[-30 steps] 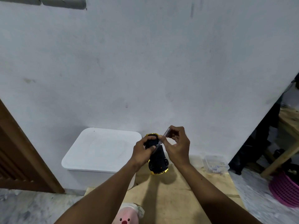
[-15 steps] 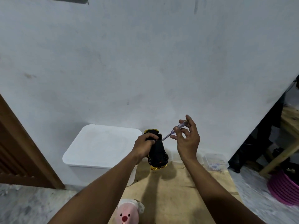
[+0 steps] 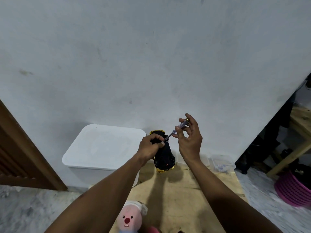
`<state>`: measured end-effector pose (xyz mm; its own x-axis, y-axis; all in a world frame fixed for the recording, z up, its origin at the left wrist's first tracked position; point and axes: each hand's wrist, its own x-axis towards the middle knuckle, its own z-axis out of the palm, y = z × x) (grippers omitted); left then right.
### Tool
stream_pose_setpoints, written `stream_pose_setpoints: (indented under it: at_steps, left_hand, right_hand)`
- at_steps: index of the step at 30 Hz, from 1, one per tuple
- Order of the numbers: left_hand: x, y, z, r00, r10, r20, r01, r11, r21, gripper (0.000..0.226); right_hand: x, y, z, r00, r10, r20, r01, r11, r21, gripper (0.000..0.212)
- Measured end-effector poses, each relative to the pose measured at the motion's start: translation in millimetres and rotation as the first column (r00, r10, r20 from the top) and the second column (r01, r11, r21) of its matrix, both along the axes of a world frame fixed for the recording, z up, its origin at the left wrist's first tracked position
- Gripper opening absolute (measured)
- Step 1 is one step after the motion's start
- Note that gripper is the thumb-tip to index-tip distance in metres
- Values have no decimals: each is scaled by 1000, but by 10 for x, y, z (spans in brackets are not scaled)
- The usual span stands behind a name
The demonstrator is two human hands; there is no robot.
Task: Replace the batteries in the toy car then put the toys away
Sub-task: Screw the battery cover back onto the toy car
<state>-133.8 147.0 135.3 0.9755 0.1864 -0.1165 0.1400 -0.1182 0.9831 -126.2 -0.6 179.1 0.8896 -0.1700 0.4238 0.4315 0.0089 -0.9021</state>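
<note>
My left hand [image 3: 150, 145] grips a black toy car with gold trim [image 3: 164, 157], held upside down and tilted above the wooden board. My right hand [image 3: 189, 140] pinches a small screwdriver [image 3: 176, 130] with a clear purple handle between thumb and fingertips. The screwdriver's tip rests against the car's underside, right beside my left thumb. A pink plush toy [image 3: 129, 219] lies at the bottom edge, near my left forearm.
A white lidded storage bin [image 3: 104, 148] stands against the wall to the left of the car. A small clear plastic box [image 3: 221, 163] sits at the wooden board's [image 3: 176, 199] far right. A pink basket [image 3: 296, 189] and wooden furniture legs are at far right; a brown door frame at left.
My right hand has shifted up and to the right, drawing the screwdriver handle away from the car so the tool slants more steeply. My left hand keeps its hold on the car.
</note>
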Motion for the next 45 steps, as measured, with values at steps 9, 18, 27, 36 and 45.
stream_pose_setpoints:
  at_steps: [9, 18, 27, 36, 45]
  left_hand:
    - [-24, -26, -5, 1000, 7, 17, -7, 1000, 15, 18]
    - [-25, -17, -5, 998, 31, 49, -31, 999, 13, 18]
    - [-47, 8, -27, 999, 28, 36, -28, 1000, 4, 14]
    - [-64, 36, -49, 999, 34, 24, -35, 999, 12, 14]
    - [-59, 48, -69, 998, 43, 35, -44, 999, 18, 13]
  right_hand:
    - [-43, 1, -7, 999, -11, 30, 12, 1000, -22, 50]
    - [-70, 26, 19, 996, -59, 74, 62, 997, -40, 48]
    - [-97, 61, 6, 997, -15, 70, 23, 994, -103, 48]
    - [-142, 50, -20, 996, 55, 70, -43, 986, -160, 44]
    - [-136, 19, -13, 993, 93, 73, -74, 971, -226, 61]
